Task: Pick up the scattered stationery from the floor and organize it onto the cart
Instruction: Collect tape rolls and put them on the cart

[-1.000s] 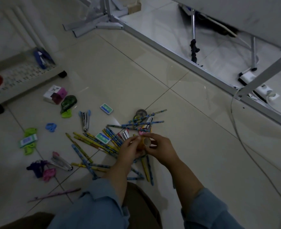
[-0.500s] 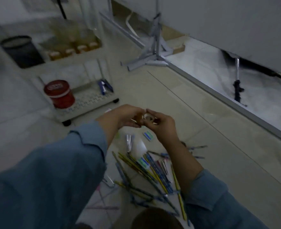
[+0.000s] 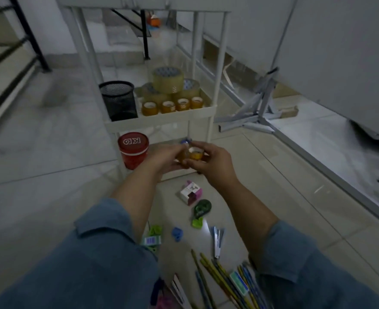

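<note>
Right now, you hold a small roll of tape (image 3: 192, 155) between both hands, in front of the bottom tier of the cart (image 3: 161, 122). Your left hand (image 3: 165, 158) curls its fingers round the left side of the roll. Your right hand (image 3: 209, 163) grips it from the right, fingers bent over the top. The fingertips of the two hands nearly meet around it. The roll is a squat amber ring of glossy film, with a pale core showing at its open face.

The cart is white plastic, with thin round posts and shallow-rimmed shelves. On its middle shelf a black mesh pen cup (image 3: 119, 100) stands at the left. Beside it, four more small amber rolls (image 3: 171, 107) stand in a row along the front rim, with large rolls of packing tape (image 3: 167, 80) stacked behind them. On the bottom shelf a round red tin (image 3: 133, 152) with a shiny lid stands just left of your left hand. Something blue shows just behind your fingers, too hidden to tell what it is.

Below your forearms, the floor (image 3: 273, 186) is smooth, shiny pale tile. On it lie:
- a small pink-and-white box (image 3: 190, 192)
- a green, rounded correction tape dispenser (image 3: 202, 207)
- a small blue plastic piece (image 3: 177, 234)
- a metal stapler (image 3: 217, 241)
- a fan of slim pencils (image 3: 219, 277) in yellow and blue, with a flat labelled eraser (image 3: 238, 283) lying on them
</note>
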The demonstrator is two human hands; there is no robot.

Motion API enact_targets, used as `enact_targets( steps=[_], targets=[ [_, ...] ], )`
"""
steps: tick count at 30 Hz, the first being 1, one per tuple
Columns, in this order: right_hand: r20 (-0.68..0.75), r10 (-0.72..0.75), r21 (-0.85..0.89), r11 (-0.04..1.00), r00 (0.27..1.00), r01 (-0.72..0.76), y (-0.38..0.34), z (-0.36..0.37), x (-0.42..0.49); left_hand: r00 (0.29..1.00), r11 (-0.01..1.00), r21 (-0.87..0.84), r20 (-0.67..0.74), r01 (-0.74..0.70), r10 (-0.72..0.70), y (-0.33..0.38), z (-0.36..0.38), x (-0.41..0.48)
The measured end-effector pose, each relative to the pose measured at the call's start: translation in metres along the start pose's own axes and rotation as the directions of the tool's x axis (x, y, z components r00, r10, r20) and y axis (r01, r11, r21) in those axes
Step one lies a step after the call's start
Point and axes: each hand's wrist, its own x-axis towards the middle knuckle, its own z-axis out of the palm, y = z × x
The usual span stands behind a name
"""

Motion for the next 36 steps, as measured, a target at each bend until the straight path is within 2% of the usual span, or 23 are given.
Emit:
enact_targets(
  steps=[4, 10, 11, 12, 13, 14, 15, 17, 18, 21, 24, 27, 36],
  targets=[
    [0.029, -0.074, -0.056, 0.996, 0.997, 0.076, -0.015, 0.007, 0.04, 0.994, 0.993, -0.086, -0.083, -0.083, 0.076, 0.017, -0.013, 0.02],
    [0.008, -0.047, 0.07, 0.996, 0.999, 0.046, -0.043, 0.015, 0.099, 0.949, 0.908, -0.296, -0.192, -0.297, 0.248, 0.045, -0.03, 0.043],
    [-0.005, -0.052, 0.072, 0.996, 0.999, 0.052, -0.046, 0.017, 0.109, 0.929, 0.909, -0.247, -0.247, -0.335, 0.275, 0.047, -0.031, 0.048],
    [-0.022, -0.055, 0.076, 0.995, 0.998, 0.057, -0.049, 0.018, 0.118, 0.888, 0.919, -0.093, -0.313, -0.382, 0.337, 0.047, -0.033, 0.053],
    [-0.038, -0.051, 0.076, 0.996, 0.998, 0.054, -0.05, 0.018, 0.128, 0.821, 0.894, 0.175, -0.354, -0.413, 0.449, 0.044, -0.034, 0.058],
    [-0.044, -0.04, 0.058, 0.997, 0.998, 0.042, -0.05, 0.019, 0.137, 0.749, 0.798, 0.459, -0.345, -0.39, 0.565, 0.037, -0.036, 0.061],
    [-0.034, -0.029, 0.014, 0.999, 0.999, 0.029, -0.051, 0.019, 0.144, 0.694, 0.667, 0.662, -0.302, -0.34, 0.653, 0.029, -0.037, 0.064],
    [0.037, -0.015, -0.112, 0.994, 0.999, 0.019, -0.053, 0.023, 0.157, 0.668, 0.494, 0.833, -0.221, -0.251, 0.711, 0.013, -0.038, 0.071],
    [0.086, -0.008, -0.169, 0.985, 0.996, 0.022, -0.055, 0.026, 0.162, 0.663, 0.453, 0.861, -0.201, -0.232, 0.721, 0.007, -0.039, 0.074],
    [0.228, -0.002, -0.352, 0.932, 0.974, 0.084, -0.061, 0.034, 0.169, 0.659, 0.426, 0.883, -0.204, -0.194, 0.724, -0.003, -0.042, 0.079],
    [0.286, 0.001, -0.439, 0.889, 0.958, 0.13, -0.061, 0.043, 0.177, 0.654, 0.4, 0.897, -0.189, -0.189, 0.733, -0.013, -0.044, 0.077],
    [0.295, 0.016, -0.467, 0.875, 0.955, 0.129, -0.059, 0.048, 0.181, 0.629, 0.364, 0.906, -0.157, -0.216, 0.762, -0.019, -0.051, 0.079],
    [0.313, 0.07, -0.418, 0.905, 0.947, 0.071, -0.055, 0.046, 0.18, 0.612, 0.345, 0.909, -0.139, -0.233, 0.779, -0.019, -0.052, 0.079]
  ],
)
